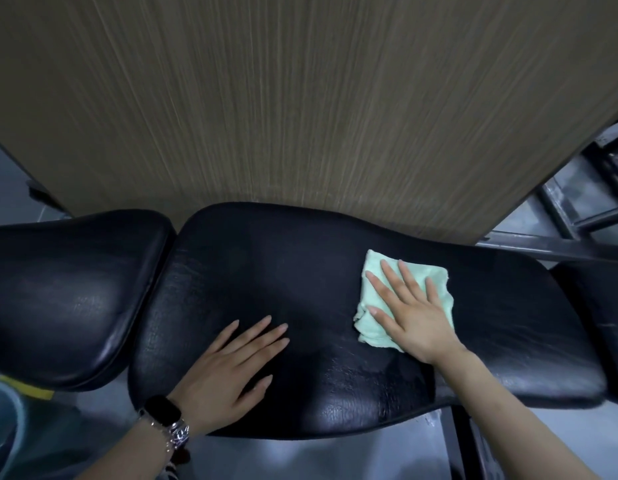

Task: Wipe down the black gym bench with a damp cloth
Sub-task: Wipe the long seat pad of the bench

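Black cracked vinyl covers the gym bench (300, 271), whose long pad fills the middle of the view while its separate seat pad (68, 296) runs off the left edge; the far right end of the frame and the metal bars (584, 216) beyond it are cut off, and what they join to cannot be made out. At the lower left a rounded blue-grey shape (3, 414) and a yellow strip (27, 388) are only partly in view and too cropped to identify. Behind the bench a wood-grain panel (300, 98) fills the upper half. On the right part of the long pad lies the pale green cloth (435, 278), folded and partly hidden under the right hand (414, 313), which presses flat on it with fingers straight and spread. The left hand (228, 365) rests palm-down on the bare pad near the front edge, fingers straight and slightly apart, holding nothing. A black watch (162, 410) and a silver bracelet (177, 433) sit on the left wrist.
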`<state>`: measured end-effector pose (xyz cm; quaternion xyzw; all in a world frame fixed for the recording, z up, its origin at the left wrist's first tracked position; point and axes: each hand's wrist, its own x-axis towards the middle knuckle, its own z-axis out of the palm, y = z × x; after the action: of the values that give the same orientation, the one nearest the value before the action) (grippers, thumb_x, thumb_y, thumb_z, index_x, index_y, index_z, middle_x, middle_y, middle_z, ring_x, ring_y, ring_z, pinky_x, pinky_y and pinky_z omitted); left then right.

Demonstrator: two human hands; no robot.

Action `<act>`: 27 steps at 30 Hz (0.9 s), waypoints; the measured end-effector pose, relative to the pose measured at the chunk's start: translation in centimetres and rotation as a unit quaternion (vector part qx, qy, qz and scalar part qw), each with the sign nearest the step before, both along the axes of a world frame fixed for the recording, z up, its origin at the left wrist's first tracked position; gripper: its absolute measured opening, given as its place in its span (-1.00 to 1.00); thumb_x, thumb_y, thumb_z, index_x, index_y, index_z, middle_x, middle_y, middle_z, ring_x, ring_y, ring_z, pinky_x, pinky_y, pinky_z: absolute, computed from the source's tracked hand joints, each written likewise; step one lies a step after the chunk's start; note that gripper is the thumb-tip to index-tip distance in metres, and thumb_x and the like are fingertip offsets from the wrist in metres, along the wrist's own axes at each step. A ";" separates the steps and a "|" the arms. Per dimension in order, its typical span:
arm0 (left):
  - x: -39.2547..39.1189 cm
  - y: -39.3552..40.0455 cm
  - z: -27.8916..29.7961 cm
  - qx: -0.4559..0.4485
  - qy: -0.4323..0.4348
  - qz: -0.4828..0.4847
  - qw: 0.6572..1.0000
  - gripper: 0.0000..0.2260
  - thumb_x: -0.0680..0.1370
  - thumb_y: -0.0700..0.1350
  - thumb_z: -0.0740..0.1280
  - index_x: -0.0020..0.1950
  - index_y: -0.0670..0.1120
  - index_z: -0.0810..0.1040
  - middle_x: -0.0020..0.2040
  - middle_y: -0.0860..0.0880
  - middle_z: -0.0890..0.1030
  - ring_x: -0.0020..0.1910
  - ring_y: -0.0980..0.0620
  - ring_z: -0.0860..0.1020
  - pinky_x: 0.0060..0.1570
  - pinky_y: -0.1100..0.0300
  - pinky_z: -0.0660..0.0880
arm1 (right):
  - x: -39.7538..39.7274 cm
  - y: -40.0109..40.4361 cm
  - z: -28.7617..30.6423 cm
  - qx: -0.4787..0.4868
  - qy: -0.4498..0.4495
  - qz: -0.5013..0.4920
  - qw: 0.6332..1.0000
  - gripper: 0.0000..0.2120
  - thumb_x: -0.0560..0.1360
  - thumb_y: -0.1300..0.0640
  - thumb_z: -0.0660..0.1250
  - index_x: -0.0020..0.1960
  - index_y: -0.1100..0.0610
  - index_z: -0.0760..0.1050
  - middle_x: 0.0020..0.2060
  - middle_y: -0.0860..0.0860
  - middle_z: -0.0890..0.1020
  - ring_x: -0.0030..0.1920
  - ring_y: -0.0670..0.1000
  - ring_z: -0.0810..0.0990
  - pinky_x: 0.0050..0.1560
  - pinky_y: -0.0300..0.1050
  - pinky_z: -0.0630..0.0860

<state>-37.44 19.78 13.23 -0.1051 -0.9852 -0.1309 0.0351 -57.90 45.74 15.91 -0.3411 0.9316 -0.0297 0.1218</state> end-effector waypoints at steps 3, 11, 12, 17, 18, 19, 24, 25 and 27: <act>-0.8 1.0 0.0 -0.007 0.000 0.002 1.000 -0.53 0.56 0.06 0.12 0.46 0.00 0.30 0.51 0.11 0.20 0.50 0.09 0.11 0.37 -0.03 0.08 | 0.9 -2.9 -0.2 -0.014 -0.006 0.015 1.000 -0.30 0.31 -0.47 -0.54 0.42 -0.32 -0.36 0.52 -0.21 -0.26 0.46 -0.11 -0.44 0.44 0.14 -0.32; -1.6 3.0 -0.1 -0.019 -0.010 0.011 1.000 -0.54 0.58 0.10 0.08 0.46 -0.01 0.29 0.46 0.09 0.29 0.50 0.09 0.09 0.38 -0.04 0.05 | 2.6 -6.8 -0.8 -0.041 0.003 0.060 0.997 -0.27 0.41 -0.39 -0.39 0.54 -0.20 -0.14 0.55 -0.13 -0.18 0.49 -0.07 -0.37 0.42 0.14 -0.37; -1.6 3.2 -0.1 -0.021 -0.011 0.008 1.000 -0.53 0.58 0.10 0.07 0.47 -0.01 0.28 0.48 0.09 0.26 0.50 0.09 0.09 0.38 -0.04 0.05 | 2.4 -6.3 -0.8 -0.047 0.006 0.068 0.997 -0.26 0.40 -0.38 -0.41 0.54 -0.21 -0.12 0.55 -0.13 -0.17 0.49 -0.07 -0.35 0.43 0.14 -0.36; -1.9 4.1 0.1 -0.014 -0.022 0.011 1.000 -0.53 0.61 0.10 0.02 0.50 0.01 0.24 0.52 0.12 0.16 0.51 0.10 0.07 0.39 -0.02 0.03 | 1.3 -2.4 -0.6 -0.043 0.003 0.068 0.997 -0.35 0.46 -0.36 -0.31 0.53 -0.25 -0.13 0.54 -0.18 -0.19 0.51 -0.07 -0.33 0.45 0.12 -0.34; -2.1 4.3 0.2 -0.016 -0.022 0.010 1.000 -0.54 0.62 0.11 -0.01 0.50 0.01 0.23 0.52 0.12 0.17 0.51 0.10 0.07 0.39 -0.01 0.02 | 1.1 -1.6 -0.5 -0.041 0.005 0.067 0.997 -0.37 0.48 -0.35 -0.29 0.53 -0.25 -0.13 0.53 -0.18 -0.19 0.51 -0.07 -0.33 0.44 0.11 -0.35; -2.2 4.5 0.2 -0.018 -0.023 0.009 1.000 -0.54 0.62 0.11 -0.01 0.49 0.01 0.24 0.52 0.12 0.17 0.51 0.10 0.07 0.39 0.00 0.02 | 0.8 -0.8 -0.4 -0.039 0.007 0.067 0.997 -0.39 0.49 -0.34 -0.27 0.53 -0.25 -0.14 0.53 -0.19 -0.19 0.51 -0.07 -0.33 0.43 0.09 -0.36; -2.7 5.7 0.3 -0.019 -0.034 0.030 0.999 -0.51 0.62 0.15 -0.11 0.50 0.02 0.22 0.53 0.13 0.14 0.51 0.11 0.05 0.40 -0.01 -0.02 | -0.9 3.9 -0.5 -0.029 0.015 0.048 0.998 -0.37 0.45 -0.40 -0.39 0.50 -0.30 -0.19 0.51 -0.24 -0.21 0.50 -0.12 -0.34 0.42 0.02 -0.37; -2.7 5.9 0.2 -0.020 -0.035 0.035 0.999 -0.49 0.62 0.16 -0.14 0.50 0.02 0.22 0.53 0.13 0.14 0.51 0.11 0.05 0.40 -0.01 -0.02 | -1.2 4.9 -0.6 -0.028 0.017 0.041 0.999 -0.34 0.42 -0.42 -0.44 0.49 -0.31 -0.20 0.51 -0.25 -0.21 0.50 -0.13 -0.34 0.43 0.02 -0.36; -2.7 6.0 0.2 -0.021 -0.037 0.038 0.998 -0.49 0.62 0.16 -0.14 0.51 0.01 0.21 0.53 0.12 0.14 0.51 0.11 0.06 0.41 -0.01 -0.02 | -1.8 7.0 -0.6 -0.027 0.018 0.024 0.999 -0.32 0.38 -0.45 -0.49 0.47 -0.31 -0.22 0.50 -0.27 -0.22 0.50 -0.14 -0.34 0.44 0.03 -0.32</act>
<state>-40.12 25.81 13.42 -0.0637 -0.9916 -0.1126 0.0010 -59.70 52.72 15.33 -0.3669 0.9241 -0.0458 0.0964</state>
